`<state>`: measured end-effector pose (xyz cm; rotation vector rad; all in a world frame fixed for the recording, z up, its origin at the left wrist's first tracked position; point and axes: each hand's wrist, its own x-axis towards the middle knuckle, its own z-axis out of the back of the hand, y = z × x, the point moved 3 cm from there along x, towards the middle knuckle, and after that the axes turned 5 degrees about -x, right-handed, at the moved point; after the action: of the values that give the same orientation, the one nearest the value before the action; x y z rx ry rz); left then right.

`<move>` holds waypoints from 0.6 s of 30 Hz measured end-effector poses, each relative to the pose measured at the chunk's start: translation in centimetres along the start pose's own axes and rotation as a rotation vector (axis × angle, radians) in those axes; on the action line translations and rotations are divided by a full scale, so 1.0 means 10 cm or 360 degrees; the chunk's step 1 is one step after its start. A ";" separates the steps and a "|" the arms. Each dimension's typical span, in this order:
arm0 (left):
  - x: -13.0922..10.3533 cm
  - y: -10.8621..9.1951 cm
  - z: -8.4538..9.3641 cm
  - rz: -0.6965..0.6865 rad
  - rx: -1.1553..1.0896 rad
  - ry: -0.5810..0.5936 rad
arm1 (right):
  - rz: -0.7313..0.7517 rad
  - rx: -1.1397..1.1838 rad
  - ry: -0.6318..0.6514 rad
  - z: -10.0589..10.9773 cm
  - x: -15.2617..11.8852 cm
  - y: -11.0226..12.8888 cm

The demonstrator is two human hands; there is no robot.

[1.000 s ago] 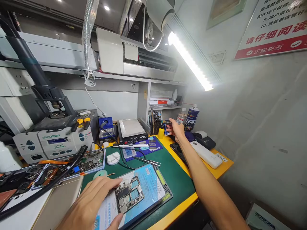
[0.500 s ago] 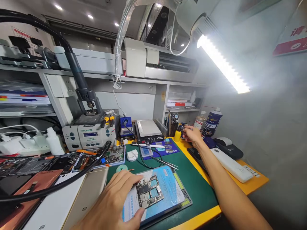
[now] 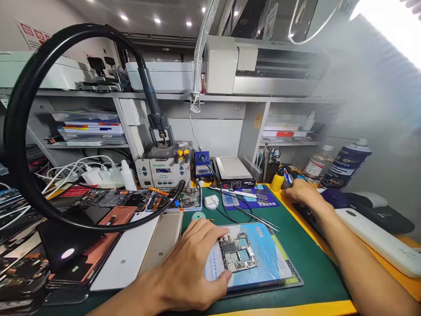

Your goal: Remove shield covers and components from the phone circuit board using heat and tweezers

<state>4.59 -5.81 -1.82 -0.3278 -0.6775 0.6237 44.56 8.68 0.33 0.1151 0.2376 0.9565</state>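
Note:
A phone circuit board [image 3: 237,252] lies on a blue plastic-wrapped box [image 3: 266,259] on the green mat. My left hand [image 3: 200,259] rests over the left end of that box. Its thumb and index finger are apart, close to the board's left corners. At the back right, my right hand [image 3: 304,193] is closed beside a yellow bottle [image 3: 277,181] and a small blue-and-black item [image 3: 288,176]. What those curled fingers hold, if anything, is hidden. Tweezers [image 3: 258,218] lie just behind the box.
Several phones and a white phone back [image 3: 126,250] lie at the left. A black hose [image 3: 19,131] loops over them from the soldering station [image 3: 162,172]. A clear bottle [image 3: 317,164] and a blue spray can [image 3: 345,162] stand behind my right hand.
The camera has turned left, so the scene sits further right. My right hand has dropped lower beside the yellow bottle. My left hand stays by the board.

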 end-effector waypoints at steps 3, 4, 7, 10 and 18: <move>0.01 -0.01 0.01 -0.0025 0.0015 -0.0002 | 0.0007 -0.0029 0.0046 -0.02 -0.04 0.01; 0.01 -0.01 0.02 -0.0032 0.0025 -0.0004 | 0.0008 -0.0024 0.0060 -0.02 -0.05 0.02; 0.00 0.01 0.01 -0.0056 0.0067 -0.0023 | 0.0004 0.0014 0.0091 -0.04 -0.10 0.04; -0.03 0.05 -0.03 -0.0092 0.0121 -0.0073 | 0.0006 0.0069 0.0101 -0.02 -0.13 0.05; -0.11 0.15 -0.04 -0.0197 0.0231 -0.0101 | 0.0207 0.0302 -0.0593 0.33 -0.28 0.01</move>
<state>3.54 -5.40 -3.35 -0.1309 -0.7036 0.5633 43.78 6.48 3.92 0.4833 -0.0245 1.0210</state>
